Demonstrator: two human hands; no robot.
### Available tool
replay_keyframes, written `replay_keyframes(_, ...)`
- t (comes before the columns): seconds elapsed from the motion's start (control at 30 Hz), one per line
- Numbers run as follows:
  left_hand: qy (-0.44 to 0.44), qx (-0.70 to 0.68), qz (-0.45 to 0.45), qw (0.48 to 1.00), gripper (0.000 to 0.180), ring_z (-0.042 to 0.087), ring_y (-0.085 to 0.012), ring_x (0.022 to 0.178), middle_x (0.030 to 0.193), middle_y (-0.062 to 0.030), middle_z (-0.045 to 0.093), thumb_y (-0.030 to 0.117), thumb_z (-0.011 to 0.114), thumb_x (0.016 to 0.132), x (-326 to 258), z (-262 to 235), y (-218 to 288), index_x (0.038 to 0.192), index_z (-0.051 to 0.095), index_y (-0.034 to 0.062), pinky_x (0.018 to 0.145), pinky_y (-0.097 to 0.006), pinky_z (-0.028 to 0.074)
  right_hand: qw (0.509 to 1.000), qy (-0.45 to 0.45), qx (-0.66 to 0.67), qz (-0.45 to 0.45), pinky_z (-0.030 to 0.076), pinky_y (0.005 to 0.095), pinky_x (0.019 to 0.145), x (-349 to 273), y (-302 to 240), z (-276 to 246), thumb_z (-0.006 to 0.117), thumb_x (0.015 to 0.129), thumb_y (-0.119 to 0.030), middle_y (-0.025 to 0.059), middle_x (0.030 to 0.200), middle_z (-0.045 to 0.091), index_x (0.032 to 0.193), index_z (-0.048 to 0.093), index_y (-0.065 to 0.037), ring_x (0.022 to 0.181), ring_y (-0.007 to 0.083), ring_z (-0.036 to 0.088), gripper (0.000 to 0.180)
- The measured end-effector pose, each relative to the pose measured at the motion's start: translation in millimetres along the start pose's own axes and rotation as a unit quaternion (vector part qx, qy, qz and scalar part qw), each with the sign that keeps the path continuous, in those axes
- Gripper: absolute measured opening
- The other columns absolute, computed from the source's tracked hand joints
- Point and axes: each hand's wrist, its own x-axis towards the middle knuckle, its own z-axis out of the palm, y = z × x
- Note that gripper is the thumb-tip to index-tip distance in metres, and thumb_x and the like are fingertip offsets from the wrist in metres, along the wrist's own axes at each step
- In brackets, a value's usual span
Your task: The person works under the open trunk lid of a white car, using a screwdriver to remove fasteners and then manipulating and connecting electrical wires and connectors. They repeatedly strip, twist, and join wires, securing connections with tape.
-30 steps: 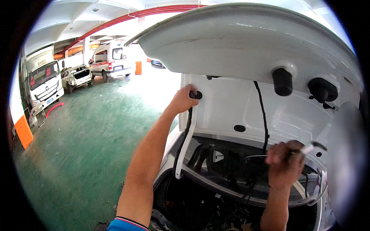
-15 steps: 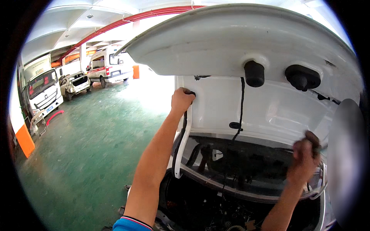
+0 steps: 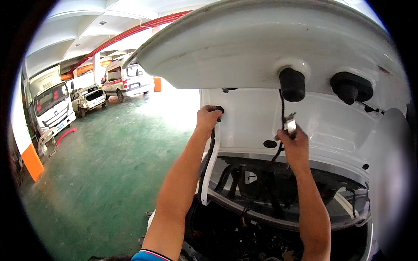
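white truck (image 3: 53, 104) | parked car (image 3: 92, 99) | white van (image 3: 133, 82) | orange-white pillar (image 3: 32, 162) | red pipes (image 3: 130, 31)

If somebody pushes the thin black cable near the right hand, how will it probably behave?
The black cable would probably flex easily: it is thin and bends near the right hand. It may swing rather than topple, since it hangs below the raised white lid.

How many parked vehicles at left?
3: white truck farthest left, damaged car just right of it, white van right of that. Others may be hidden behind.
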Motion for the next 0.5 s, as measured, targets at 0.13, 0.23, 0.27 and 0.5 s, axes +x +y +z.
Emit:
replay_keyframes(0.13,0.014,0.117,0.034,0.992,0.028,0.059,-0.0174,0.070,0.080,-0.0090,0.066,0.013,0.072,0.072,8.5,2.0,-5.8,0.094,0.069,-0.0053,0.066,-0.031,0.047,0.995,0.076,-0.014,-0.057,0.049,0.0316,0.063,23.3,-17.2,-2.7,0.067,0.092,-0.018,0.0059,0.070,0.067,0.095,0.064,-0.002,0.062,0.0143,0.063,0.017)
replay_keyframes(0.23,-0.018,0.066,0.003,0.998,0.027,0.059,-0.0171,0.070,0.079,-0.0089,0.065,0.014,0.072,0.074,7.8,-2.3,0.5,0.092,0.069,-0.0053,0.066,-0.031,0.047,0.993,0.041,-0.101,-0.035,0.049,0.0344,0.061,51.7,-15.4,-10.6,0.066,0.092,-0.025,0.0056,0.064,0.064,0.095,0.067,-0.004,0.059,0.0153,0.062,0.021)
replay_keyframes(0.27,-0.043,0.056,0.007,0.997,0.028,0.059,-0.0172,0.071,0.079,-0.0089,0.065,0.017,0.073,0.077,12.6,-7.8,-3.9,0.093,0.069,-0.0055,0.066,-0.032,0.047,0.990,0.038,-0.133,-0.039,0.049,0.0352,0.060,57.4,-17.9,-12.8,0.065,0.092,-0.027,0.0055,0.063,0.064,0.094,0.068,-0.005,0.058,0.0159,0.062,0.023)
replay_keyframes(0.5,-0.007,0.145,0.032,0.989,0.030,0.059,-0.0163,0.068,0.077,-0.0086,0.065,0.022,0.073,0.081,8.0,-6.9,1.3,0.091,0.070,-0.0062,0.063,-0.033,0.046,0.980,-0.012,-0.198,0.020,0.046,0.0352,0.057,65.5,-34.2,-26.5,0.065,0.093,-0.031,0.0044,0.058,0.060,0.087,0.068,-0.006,0.054,0.0153,0.058,0.026)
